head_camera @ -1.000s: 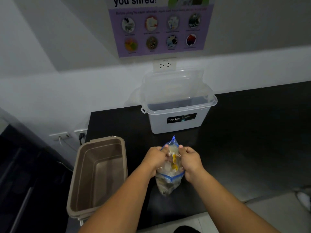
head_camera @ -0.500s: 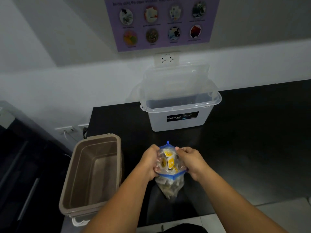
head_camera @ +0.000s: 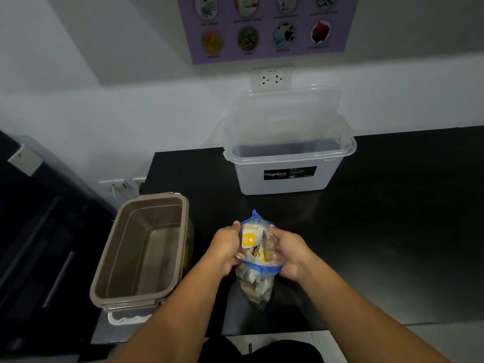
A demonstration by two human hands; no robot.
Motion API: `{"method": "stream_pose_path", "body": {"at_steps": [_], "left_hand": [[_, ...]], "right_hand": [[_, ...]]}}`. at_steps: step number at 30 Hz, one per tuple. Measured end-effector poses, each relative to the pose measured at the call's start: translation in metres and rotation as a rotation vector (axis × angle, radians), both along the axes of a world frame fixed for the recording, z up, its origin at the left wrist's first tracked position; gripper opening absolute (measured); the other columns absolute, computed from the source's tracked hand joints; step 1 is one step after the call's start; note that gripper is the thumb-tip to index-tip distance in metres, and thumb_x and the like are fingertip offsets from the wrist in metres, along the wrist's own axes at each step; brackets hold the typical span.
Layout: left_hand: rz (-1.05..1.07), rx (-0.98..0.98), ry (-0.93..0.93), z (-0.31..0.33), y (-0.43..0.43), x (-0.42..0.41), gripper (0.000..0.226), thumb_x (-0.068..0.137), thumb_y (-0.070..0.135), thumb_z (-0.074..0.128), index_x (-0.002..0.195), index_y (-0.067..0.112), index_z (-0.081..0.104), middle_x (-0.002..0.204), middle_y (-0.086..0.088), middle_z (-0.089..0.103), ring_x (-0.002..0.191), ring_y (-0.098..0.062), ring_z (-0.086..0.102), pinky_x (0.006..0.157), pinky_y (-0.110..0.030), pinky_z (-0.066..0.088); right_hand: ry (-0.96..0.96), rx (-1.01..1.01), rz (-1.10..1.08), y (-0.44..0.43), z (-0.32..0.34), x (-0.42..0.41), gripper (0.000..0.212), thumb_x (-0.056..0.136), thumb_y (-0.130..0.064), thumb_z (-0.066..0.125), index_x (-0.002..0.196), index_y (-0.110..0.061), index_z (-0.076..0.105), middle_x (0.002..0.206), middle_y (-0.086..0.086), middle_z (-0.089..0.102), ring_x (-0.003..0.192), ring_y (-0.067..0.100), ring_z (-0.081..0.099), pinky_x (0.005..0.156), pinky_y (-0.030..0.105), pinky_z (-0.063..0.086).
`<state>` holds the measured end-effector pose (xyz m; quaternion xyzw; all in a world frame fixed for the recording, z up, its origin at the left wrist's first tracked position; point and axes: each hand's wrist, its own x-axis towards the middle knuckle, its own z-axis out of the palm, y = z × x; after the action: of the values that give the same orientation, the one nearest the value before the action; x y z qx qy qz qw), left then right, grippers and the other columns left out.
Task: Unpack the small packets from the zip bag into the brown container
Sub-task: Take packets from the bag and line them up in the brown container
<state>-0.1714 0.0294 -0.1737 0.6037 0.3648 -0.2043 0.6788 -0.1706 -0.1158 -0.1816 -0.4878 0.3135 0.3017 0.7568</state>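
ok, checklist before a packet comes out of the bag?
1. Bag mouth open: ok. The bag is spread, with a yellow packet at the top.
2. Bag held: ok. The left hand and right hand grip its sides.
3. Container ready: ok. The container sits lidless, left of the hands.
4. Free hand to pick: not ok. Both hold the bag.
5. Bag resting on the counter: cannot tell.
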Motion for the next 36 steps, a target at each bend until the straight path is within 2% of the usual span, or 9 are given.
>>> {"method": "stream_pose_path", "body": {"at_steps": [5, 10, 14, 16, 20, 25, 31, 34, 36], "left_hand": [[-0.157, 0.332, -0.140, 0.008, 0.007, -0.001, 0.024, 0.106, 0.034, 0.046, 0.119, 0.023, 0.061, 0.104, -0.001, 0.070, 0.093, -0.016, 0.068, 0.076, -0.034, 0.057], [-0.363, 0.783, -0.437, 0.026, 0.023, -0.012, 0.022, 0.101, 0.039, 0.057, 0.114, 0.024, 0.068, 0.106, 0.007, 0.066, 0.092, -0.004, 0.060, 0.072, -0.016, 0.043], [-0.517, 0.836, -0.429, 0.028, 0.026, -0.018, 0.024, 0.093, 0.036, 0.071, 0.112, 0.021, 0.070, 0.091, 0.013, 0.065, 0.082, -0.001, 0.061, 0.069, -0.011, 0.043], [-0.516, 0.861, -0.449, 0.030, 0.025, -0.016, 0.021, 0.093, 0.030, 0.072, 0.110, 0.019, 0.071, 0.088, 0.011, 0.067, 0.080, -0.001, 0.063, 0.071, -0.013, 0.048], [-0.551, 0.913, -0.515, 0.038, 0.025, -0.011, 0.013, 0.095, 0.028, 0.069, 0.107, 0.024, 0.070, 0.091, 0.011, 0.068, 0.079, -0.001, 0.064, 0.071, -0.015, 0.052], [-0.477, 0.844, -0.657, 0.064, 0.053, -0.005, 0.005, 0.092, 0.027, 0.073, 0.097, 0.027, 0.073, 0.081, 0.013, 0.071, 0.075, 0.001, 0.067, 0.076, -0.028, 0.060], [-0.314, 0.853, -0.733, 0.109, 0.135, 0.000, 0.014, 0.085, 0.023, 0.080, 0.085, 0.035, 0.074, 0.075, 0.015, 0.071, 0.069, 0.002, 0.064, 0.073, -0.020, 0.053], [-0.393, 0.897, -0.653, 0.113, 0.172, -0.004, 0.009, 0.084, 0.021, 0.081, 0.084, 0.028, 0.076, 0.072, 0.014, 0.070, 0.065, 0.006, 0.062, 0.064, -0.007, 0.044], [-0.483, 0.968, -0.564, 0.105, 0.188, 0.000, 0.009, 0.084, 0.021, 0.082, 0.081, 0.027, 0.076, 0.072, 0.014, 0.070, 0.066, 0.002, 0.063, 0.062, -0.007, 0.042]], "right_hand": [[-0.111, -0.055, 0.002, 0.009, 0.001, -0.002, 0.029, 0.107, -0.026, 0.051, 0.117, -0.007, 0.071, 0.103, 0.018, 0.078, 0.096, 0.034, 0.076, 0.089, 0.052, 0.060], [-0.129, -0.128, -0.026, 0.015, 0.005, 0.000, 0.029, 0.107, -0.027, 0.051, 0.115, -0.008, 0.071, 0.103, 0.017, 0.078, 0.099, 0.035, 0.075, 0.095, 0.057, 0.057], [-0.131, -0.186, -0.051, 0.018, 0.007, 0.002, 0.033, 0.104, -0.030, 0.055, 0.117, -0.004, 0.070, 0.115, 0.028, 0.071, 0.098, 0.038, 0.067, 0.103, 0.061, 0.050], [-0.133, -0.190, -0.072, 0.020, 0.004, 0.004, 0.038, 0.102, -0.033, 0.056, 0.122, -0.003, 0.068, 0.107, 0.026, 0.069, 0.096, 0.034, 0.058, 0.092, 0.053, 0.051], [-0.158, -0.183, -0.051, 0.025, 0.012, 0.004, 0.032, 0.106, -0.028, 0.052, 0.116, -0.004, 0.070, 0.095, 0.016, 0.077, 0.089, 0.035, 0.074, 0.095, 0.051, 0.057], [-0.173, -0.202, 0.003, 0.043, 0.023, 0.012, 0.028, 0.107, -0.026, 0.050, 0.112, -0.007, 0.070, 0.095, 0.014, 0.079, 0.089, 0.029, 0.077, 0.078, 0.042, 0.061], [-0.167, -0.200, 0.064, 0.071, 0.025, 0.020, 0.028, 0.108, -0.026, 0.049, 0.098, -0.007, 0.067, 0.072, 0.007, 0.076, 0.062, 0.018, 0.074, 0.055, 0.033, 0.057], [-0.166, -0.199, 0.069, 0.080, 0.026, 0.021, 0.028, 0.107, -0.027, 0.050, 0.106, -0.006, 0.069, 0.088, 0.014, 0.079, 0.080, 0.026, 0.077, 0.066, 0.039, 0.062], [-0.177, -0.176, 0.065, 0.083, 0.024, 0.020, 0.027, 0.108, -0.025, 0.049, 0.098, -0.007, 0.066, 0.066, 0.005, 0.073, 0.055, 0.015, 0.071, 0.048, 0.029, 0.055]]}}
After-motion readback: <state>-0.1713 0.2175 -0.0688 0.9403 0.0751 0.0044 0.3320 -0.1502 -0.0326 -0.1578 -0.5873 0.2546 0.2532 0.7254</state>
